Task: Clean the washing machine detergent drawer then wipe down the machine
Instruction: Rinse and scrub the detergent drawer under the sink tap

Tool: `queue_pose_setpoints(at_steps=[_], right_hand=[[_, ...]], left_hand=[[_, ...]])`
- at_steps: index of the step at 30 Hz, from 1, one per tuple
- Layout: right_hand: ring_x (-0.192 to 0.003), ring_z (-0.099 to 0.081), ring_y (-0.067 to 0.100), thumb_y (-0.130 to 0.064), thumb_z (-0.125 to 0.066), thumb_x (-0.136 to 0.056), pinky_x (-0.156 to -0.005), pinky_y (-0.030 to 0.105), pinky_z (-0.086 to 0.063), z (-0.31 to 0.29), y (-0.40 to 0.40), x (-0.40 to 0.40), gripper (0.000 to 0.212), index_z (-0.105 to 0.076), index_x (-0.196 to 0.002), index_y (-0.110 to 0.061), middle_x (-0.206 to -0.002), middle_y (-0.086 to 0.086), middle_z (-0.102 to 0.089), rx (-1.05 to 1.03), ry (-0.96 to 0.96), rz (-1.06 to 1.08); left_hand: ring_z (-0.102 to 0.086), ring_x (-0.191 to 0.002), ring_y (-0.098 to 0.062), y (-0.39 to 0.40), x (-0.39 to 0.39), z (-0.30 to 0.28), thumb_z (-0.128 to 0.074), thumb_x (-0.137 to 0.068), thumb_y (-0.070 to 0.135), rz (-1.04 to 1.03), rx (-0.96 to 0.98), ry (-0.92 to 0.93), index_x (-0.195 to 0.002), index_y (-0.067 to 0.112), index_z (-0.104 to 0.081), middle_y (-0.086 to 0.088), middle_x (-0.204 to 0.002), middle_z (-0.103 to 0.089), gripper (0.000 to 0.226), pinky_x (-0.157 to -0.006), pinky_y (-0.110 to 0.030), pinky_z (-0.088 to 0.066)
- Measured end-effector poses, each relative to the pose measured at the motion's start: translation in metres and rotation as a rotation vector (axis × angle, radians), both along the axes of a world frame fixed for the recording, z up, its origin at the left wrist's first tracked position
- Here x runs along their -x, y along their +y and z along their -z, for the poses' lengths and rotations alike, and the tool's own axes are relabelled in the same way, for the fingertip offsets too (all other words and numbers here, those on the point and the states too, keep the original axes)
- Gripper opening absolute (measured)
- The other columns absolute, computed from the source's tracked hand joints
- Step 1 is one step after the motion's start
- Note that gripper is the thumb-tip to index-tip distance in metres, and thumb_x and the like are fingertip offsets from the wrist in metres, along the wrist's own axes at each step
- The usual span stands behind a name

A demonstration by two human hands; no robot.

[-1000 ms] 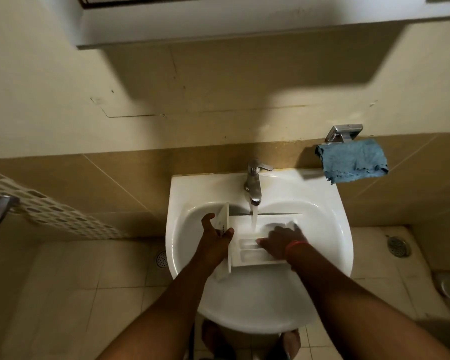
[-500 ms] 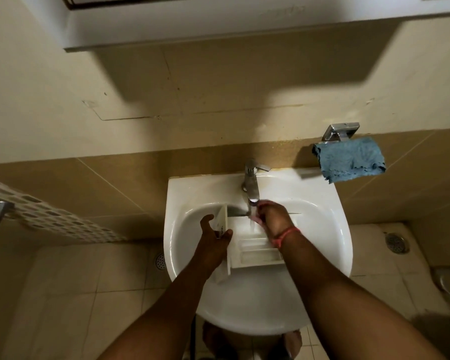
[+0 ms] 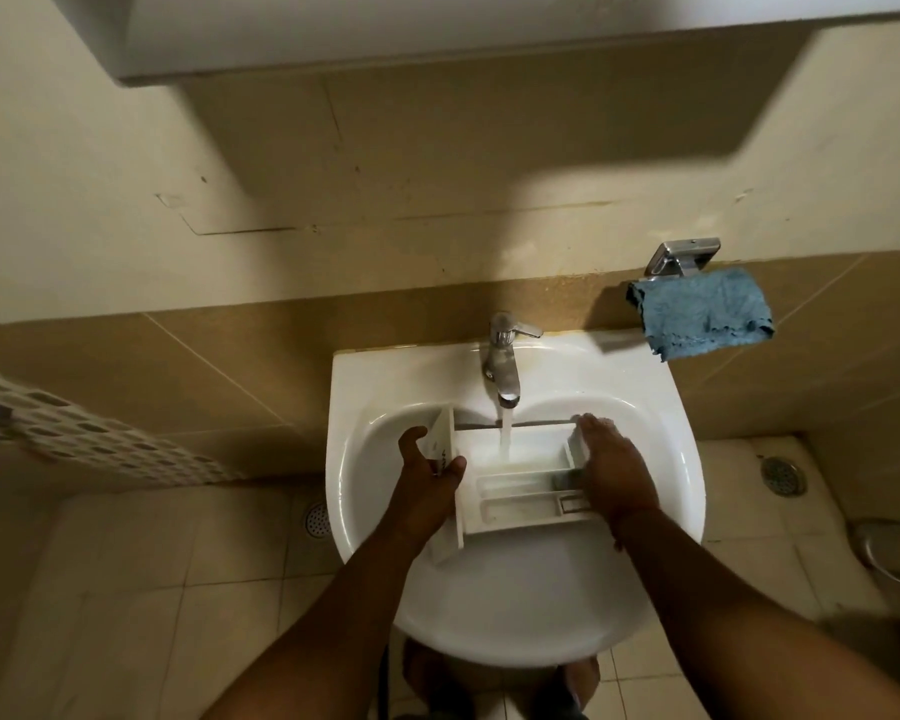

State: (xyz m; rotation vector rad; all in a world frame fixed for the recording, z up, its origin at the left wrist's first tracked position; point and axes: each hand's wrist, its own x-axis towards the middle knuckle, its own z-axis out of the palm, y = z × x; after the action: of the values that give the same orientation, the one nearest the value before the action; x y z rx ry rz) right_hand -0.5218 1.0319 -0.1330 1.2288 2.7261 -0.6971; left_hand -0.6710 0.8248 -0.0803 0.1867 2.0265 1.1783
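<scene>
Left hand gripping detergent drawer front, right hand on its end

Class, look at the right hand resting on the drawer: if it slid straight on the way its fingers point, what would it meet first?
Probably the far inner wall of the white ceramic basin, just beyond the white plastic detergent drawer under the right hand; depth is uncertain.

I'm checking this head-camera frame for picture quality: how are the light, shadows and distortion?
Head view: dim, warm light; a broad shadow falls across the wall under the overhang; wide-angle bending curves the edges; the sink and detergent drawer stay readable, though the lower right corner smears dark.
</scene>
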Motion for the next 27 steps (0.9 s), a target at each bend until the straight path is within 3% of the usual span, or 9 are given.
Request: queue_pose_setpoints(at_steps=[5, 9, 12, 15, 17, 19, 22, 25, 27], right_hand=[[-0.149, -0.018, 0.022, -0.003, -0.054, -0.085, -0.118, 0.026, -0.013, -0.003, -0.029, 0.024, 0.072, -0.030, -0.152, -0.011, -0.159, 0.010, -0.024, 0.058, 0.037, -0.260], [-0.132, -0.047, 0.024, 0.004, -0.052, -0.086, -0.113, 0.024, -0.025, -0.020, -0.015, 0.035, 0.046, -0.061, -0.129, -0.006, -0.139, 0.011, -0.055, 0.209, 0.184, 0.171], [-0.104, -0.060, 0.028, 0.009, -0.047, -0.088, -0.101, 0.033, -0.043, -0.044, -0.039, 0.081, 0.029, -0.069, -0.105, 0.001, -0.104, 0.015, -0.067, 0.655, 0.487, 0.485], [-0.093, -0.063, 0.018, 0.004, -0.048, -0.095, -0.083, 0.020, -0.052, -0.060, -0.076, 0.107, 0.028, -0.060, -0.119, -0.003, -0.110, 0.013, -0.063, 1.052, 0.505, 0.384], [-0.104, -0.064, 0.012, -0.010, -0.046, -0.101, -0.089, 0.014, -0.047, -0.056, -0.098, 0.097, 0.027, -0.061, -0.124, -0.013, -0.121, 0.005, -0.065, 0.879, 0.470, 0.158], [-0.122, -0.056, 0.011, -0.027, -0.040, -0.104, -0.106, 0.025, -0.041, -0.044, -0.118, 0.069, 0.033, -0.056, -0.133, -0.022, -0.132, 0.000, -0.061, 0.584, 0.468, -0.146], [-0.137, -0.042, 0.017, -0.020, -0.043, -0.099, -0.116, 0.043, -0.031, -0.016, -0.116, 0.024, 0.052, -0.032, -0.151, -0.023, -0.152, 0.002, -0.042, -0.018, 0.222, -0.560], [-0.114, -0.062, 0.025, -0.041, -0.036, -0.097, -0.106, 0.051, -0.039, -0.008, -0.081, -0.003, 0.045, -0.058, -0.128, -0.016, -0.123, 0.007, -0.065, -0.209, 0.083, -0.434], [-0.095, -0.066, 0.029, -0.055, -0.024, -0.096, -0.100, 0.052, -0.043, -0.013, -0.067, -0.002, 0.058, -0.066, -0.104, -0.016, -0.102, 0.008, -0.068, -0.246, -0.074, -0.347]], left_hand=[[-0.059, -0.088, -0.017, 0.000, -0.001, 0.000, -0.060, -0.096, 0.028, 0.001, 0.001, -0.002, -0.142, 0.034, -0.015, -0.015, -0.118, -0.057, 0.065, -0.070, -0.025, -0.049], [-0.059, -0.085, -0.015, 0.002, -0.002, -0.005, -0.060, -0.096, 0.028, 0.008, 0.014, -0.005, -0.142, 0.032, -0.015, -0.012, -0.114, -0.058, 0.064, -0.067, -0.022, -0.049], [-0.059, -0.084, -0.013, 0.002, -0.002, -0.008, -0.059, -0.097, 0.026, 0.014, 0.001, -0.007, -0.142, 0.030, -0.015, -0.007, -0.105, -0.058, 0.063, -0.061, -0.017, -0.046], [-0.063, -0.094, -0.019, 0.002, -0.003, -0.010, -0.058, -0.097, 0.023, 0.011, -0.021, -0.023, -0.145, 0.029, -0.012, -0.013, -0.112, -0.061, 0.066, -0.073, -0.025, -0.054], [-0.063, -0.104, -0.025, 0.002, -0.004, -0.011, -0.057, -0.097, 0.021, -0.005, -0.017, -0.017, -0.147, 0.029, -0.010, -0.015, -0.120, -0.061, 0.068, -0.089, -0.037, -0.055], [-0.061, -0.109, -0.027, 0.003, -0.004, -0.010, -0.058, -0.097, 0.024, -0.008, 0.014, 0.002, -0.146, 0.031, -0.011, -0.015, -0.125, -0.060, 0.069, -0.096, -0.042, -0.052], [-0.058, -0.114, -0.029, 0.004, -0.003, -0.009, -0.059, -0.095, 0.033, 0.011, 0.066, 0.027, -0.144, 0.036, -0.011, -0.014, -0.131, -0.055, 0.068, -0.097, -0.042, -0.052], [-0.058, -0.113, -0.030, 0.005, -0.004, -0.008, -0.058, -0.096, 0.032, 0.017, 0.076, 0.035, -0.143, 0.035, -0.011, -0.017, -0.129, -0.055, 0.067, -0.099, -0.045, -0.050], [-0.058, -0.113, -0.031, 0.004, -0.005, -0.006, -0.058, -0.096, 0.031, 0.013, 0.068, 0.047, -0.142, 0.035, -0.011, -0.017, -0.127, -0.055, 0.066, -0.102, -0.049, -0.048]])
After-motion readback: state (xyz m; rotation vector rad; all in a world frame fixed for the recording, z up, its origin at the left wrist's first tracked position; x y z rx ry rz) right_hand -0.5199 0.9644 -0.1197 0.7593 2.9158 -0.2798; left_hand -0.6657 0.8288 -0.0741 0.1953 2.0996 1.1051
